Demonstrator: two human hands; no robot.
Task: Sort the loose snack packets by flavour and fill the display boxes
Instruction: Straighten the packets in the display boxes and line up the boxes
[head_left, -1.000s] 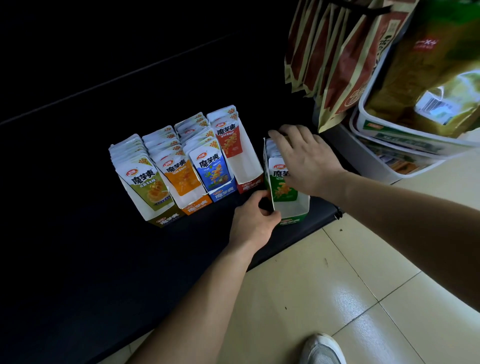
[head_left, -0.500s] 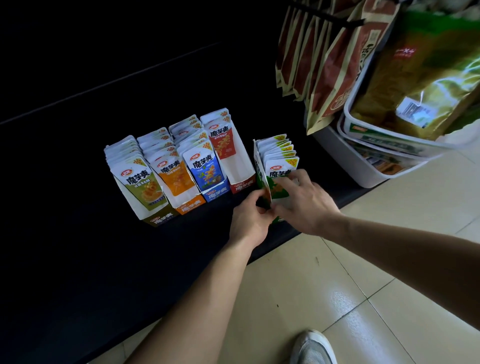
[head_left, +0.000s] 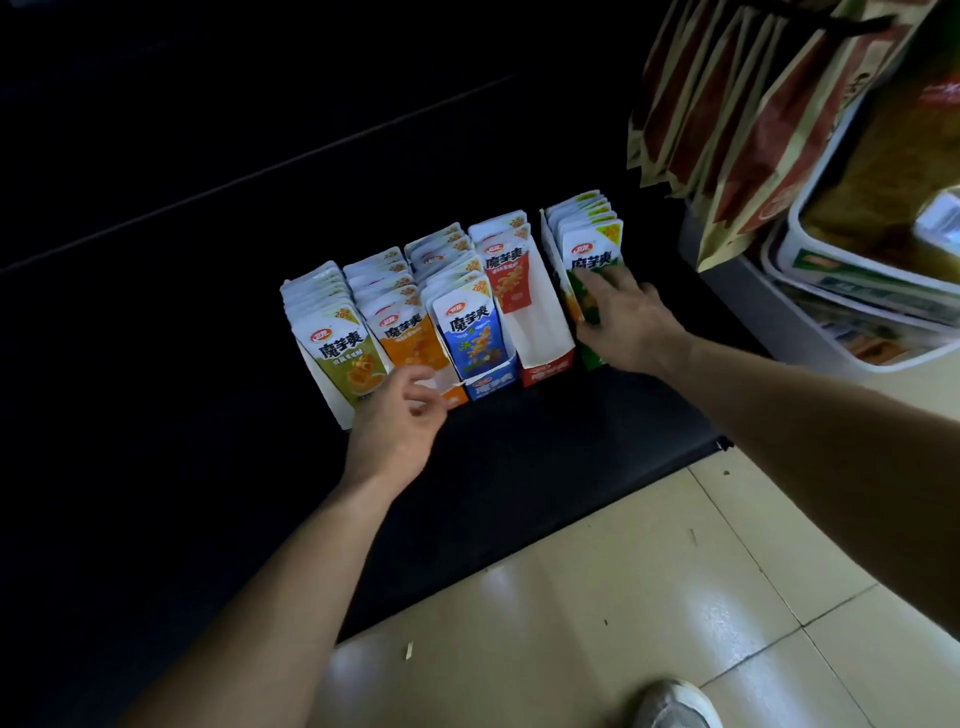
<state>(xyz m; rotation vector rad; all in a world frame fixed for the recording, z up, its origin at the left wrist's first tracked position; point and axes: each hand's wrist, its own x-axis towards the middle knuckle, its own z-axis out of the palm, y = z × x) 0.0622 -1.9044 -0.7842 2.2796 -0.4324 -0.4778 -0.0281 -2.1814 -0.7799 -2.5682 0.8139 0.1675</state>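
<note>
The green display box (head_left: 563, 270) stands at the right end of a row of five on the black shelf (head_left: 519, 457), just beside the red box (head_left: 540, 338), with a narrow gap between them. The right hand (head_left: 621, 325) lies spread and flat against its front packet (head_left: 592, 254), fingers open, clamped on nothing. Half a second ago both hands met at this box; now the left hand (head_left: 397, 421) has moved away to the front of the olive box (head_left: 332, 374) and orange box (head_left: 452, 397), its fingers loosely curled and apart, holding nothing, and the green box sits closer to the row than before.

The right hand covers the lower front of the green box, so its base cannot be seen. The red box holds only a few packets at the back, its front part showing bare white card. The blue box (head_left: 488, 387) is full to its front.

To the right hang brown-and-red bags (head_left: 727, 130), cut off at the top edge, above white tubs (head_left: 810, 280) of other goods, blurred. Cream floor tiles (head_left: 623, 597) lie below, with a shoe (head_left: 675, 706) at the bottom edge.
</note>
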